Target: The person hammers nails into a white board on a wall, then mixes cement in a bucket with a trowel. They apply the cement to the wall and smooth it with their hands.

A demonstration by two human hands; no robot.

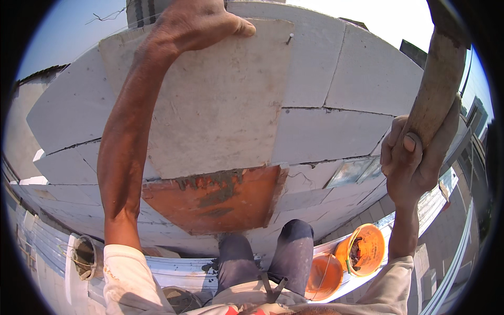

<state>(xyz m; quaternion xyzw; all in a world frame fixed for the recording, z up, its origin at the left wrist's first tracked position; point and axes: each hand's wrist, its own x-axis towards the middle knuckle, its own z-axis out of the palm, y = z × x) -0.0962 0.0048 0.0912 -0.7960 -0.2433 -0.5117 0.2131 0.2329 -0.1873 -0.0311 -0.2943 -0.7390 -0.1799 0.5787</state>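
Note:
A pale, stained flat board [220, 100] stands upright against the wall of white blocks. My left hand [197, 26] grips its top edge, thumb on the near face; the fingers beyond are hidden. A nail [290, 39] sticks out of the board near its upper right corner. At the right, my right hand [415, 157] is closed round the wooden handle of a hammer [436, 84], raised beside the wall. The hammer's dark head is partly cut off at the top. Below the pale board is an orange-brown board [236, 202] smeared with wet mortar.
The block wall [362, 73] fills the middle. By my knees stand an orange bucket [371, 249] with debris inside and an orange basin [323, 277]. A dirty bucket [86, 257] is at the lower left, and a dark round container [181, 299] sits near my left sleeve.

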